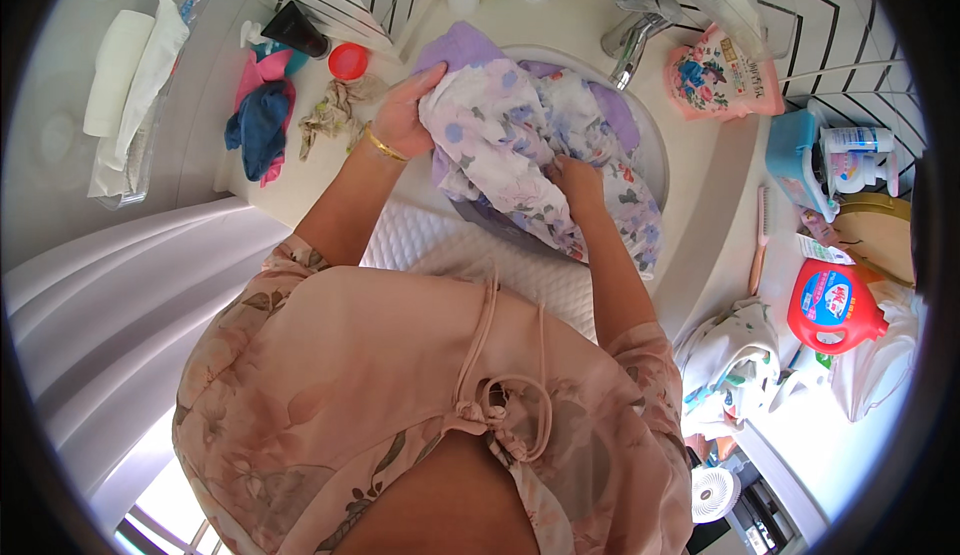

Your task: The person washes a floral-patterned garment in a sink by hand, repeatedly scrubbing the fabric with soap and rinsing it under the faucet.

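A white floral garment or cloth with purple parts (495, 127) lies bunched over the round white sink (660, 142), hiding most of the bowl. My left hand (409, 116) grips its upper left edge, thumb resting on the purple fabric. Lower down and to the right, my right hand (577, 187) pinches a fold of the floral fabric, its fingertips partly buried in the cloth. One edge of the fabric hangs over the front right rim of the sink. The chrome faucet (636, 34) stands behind the sink, and I cannot tell whether water runs.
Left of the sink lie a blue cloth (262, 124), a crumpled patterned cloth (337, 112), a red lid (348, 61) and a black tube (296, 28). To the right are a pink pouch (724, 75), a blue bin (799, 161), a hairbrush (760, 236) and a red detergent jug (832, 307).
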The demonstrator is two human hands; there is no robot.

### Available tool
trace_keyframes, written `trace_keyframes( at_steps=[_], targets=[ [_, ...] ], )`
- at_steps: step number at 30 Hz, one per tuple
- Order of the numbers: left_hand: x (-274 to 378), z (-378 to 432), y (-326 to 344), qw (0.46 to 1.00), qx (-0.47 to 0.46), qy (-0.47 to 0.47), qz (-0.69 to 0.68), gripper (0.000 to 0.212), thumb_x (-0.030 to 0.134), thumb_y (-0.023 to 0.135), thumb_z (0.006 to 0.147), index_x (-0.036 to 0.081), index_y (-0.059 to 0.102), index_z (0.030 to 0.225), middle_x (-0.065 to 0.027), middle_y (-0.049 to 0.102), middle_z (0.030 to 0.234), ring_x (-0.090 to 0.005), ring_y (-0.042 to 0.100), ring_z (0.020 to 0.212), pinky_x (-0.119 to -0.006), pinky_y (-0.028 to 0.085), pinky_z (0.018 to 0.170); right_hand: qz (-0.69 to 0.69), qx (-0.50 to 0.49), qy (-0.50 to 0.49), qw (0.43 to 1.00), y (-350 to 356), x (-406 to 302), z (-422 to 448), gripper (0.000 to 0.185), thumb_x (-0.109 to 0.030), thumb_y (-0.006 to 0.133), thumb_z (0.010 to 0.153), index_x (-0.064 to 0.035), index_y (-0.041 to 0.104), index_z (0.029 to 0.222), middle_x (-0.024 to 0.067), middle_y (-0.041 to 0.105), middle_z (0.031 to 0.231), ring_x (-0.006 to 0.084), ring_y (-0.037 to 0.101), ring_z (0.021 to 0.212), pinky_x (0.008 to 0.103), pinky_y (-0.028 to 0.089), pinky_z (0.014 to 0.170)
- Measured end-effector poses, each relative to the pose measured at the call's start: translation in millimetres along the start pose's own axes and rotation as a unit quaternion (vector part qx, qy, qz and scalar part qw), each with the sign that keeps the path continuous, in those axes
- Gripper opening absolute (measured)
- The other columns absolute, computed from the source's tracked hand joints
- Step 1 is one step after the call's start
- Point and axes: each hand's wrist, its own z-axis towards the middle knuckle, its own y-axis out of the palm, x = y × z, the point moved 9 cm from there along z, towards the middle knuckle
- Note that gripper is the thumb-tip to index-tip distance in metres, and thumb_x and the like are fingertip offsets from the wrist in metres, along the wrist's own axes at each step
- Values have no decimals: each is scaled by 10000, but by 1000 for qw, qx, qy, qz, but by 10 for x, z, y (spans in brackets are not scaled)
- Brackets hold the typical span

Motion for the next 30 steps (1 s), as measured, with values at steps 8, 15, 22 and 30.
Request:
trace_keyframes(
  at_steps=[8,15,22,30],
  targets=[
    [340,-8,790,987,-141,77,-14,429,278,439,876,-5,413,1198,-134,500,1179,-270,492,1070,-399,358,936,593,198,136,769,-568,489,-307,261,-262,484,857,-13,538,796,13,502,660,141,486,634,269,381,553],
    [678,-178,942,971,-174,163,11,520,335,433,870,-32,361,1232,-163,433,1246,-310,421,1142,-435,292,978,647,439,18,623,-2651,469,-926,321,-290,537,837,2,520,968,100,556,907,191,548,826,334,444,785],
    [613,-206,637,976,-128,161,72,581,248,546,780,-33,341,1246,-170,404,1266,-325,401,1154,-453,300,972,172,672,-147,705,-3677,-419,-1618,172,-157,517,829,-1,517,758,52,477,684,129,440,592,262,360,506],
    [-315,-369,-518,970,56,-129,199,533,133,516,667,-78,420,1147,-158,514,1130,-216,507,1041,-320,380,919,-89,225,-88,966,-1138,393,-952,168,-184,615,718,-48,516,712,127,528,678,309,515,643,404,391,613]
  ],
)
